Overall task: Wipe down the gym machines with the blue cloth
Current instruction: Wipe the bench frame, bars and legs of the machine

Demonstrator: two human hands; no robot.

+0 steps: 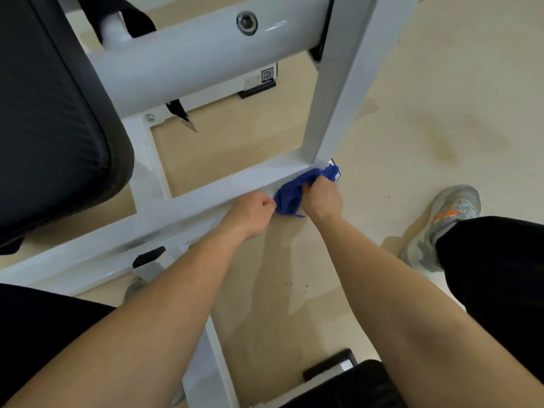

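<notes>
The blue cloth (297, 192) is bunched against the low white bar of the gym machine frame (206, 189), right at the corner where an upright white post (338, 98) meets it. My right hand (322, 198) grips the cloth from the right side. My left hand (253, 209) sits just left of it, fingers curled, pinching the cloth's left edge. Both forearms reach down from the bottom of the view.
A black padded seat (56, 113) overhangs the frame at the left. A thick white crossbar with a bolt (246, 22) runs above. Beige floor lies to the right, where a grey shoe (444, 222) and a dark trouser leg stand. A black foot cap (148, 256) sits on the lower frame.
</notes>
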